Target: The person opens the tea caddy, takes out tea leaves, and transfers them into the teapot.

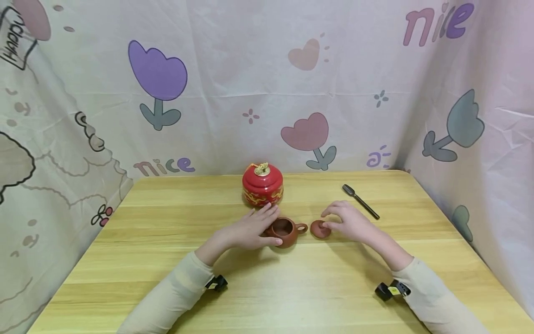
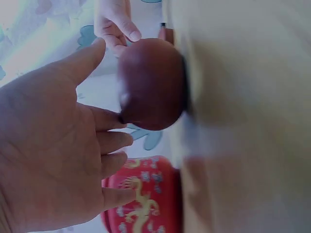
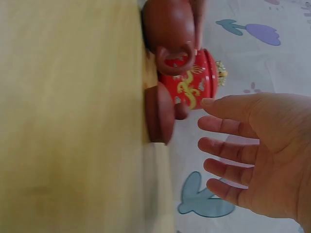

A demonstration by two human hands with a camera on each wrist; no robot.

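A brown clay teapot (image 1: pixel 285 233) without its lid stands on the table, its handle facing right. My left hand (image 1: pixel 255 228) is spread at the teapot's spout side, fingers straight and thumb by the near rim. Whether it touches the pot is hard to tell. The teapot lid (image 1: pixel 320 229) lies knob up on the table, right of the handle. Beside it hovers my right hand (image 1: pixel 347 221), fingers loosely bent; the right wrist view shows its fingertips apart from the lid knob (image 3: pixel 181 111).
Behind the teapot stands a red jar (image 1: pixel 263 186) with gold dragons and a gold-topped lid. A dark scoop-like tool (image 1: pixel 361 202) lies at the back right of the wooden table (image 1: pixel 175 218). Patterned cloth (image 1: pixel 225 69) hangs along the back and sides.
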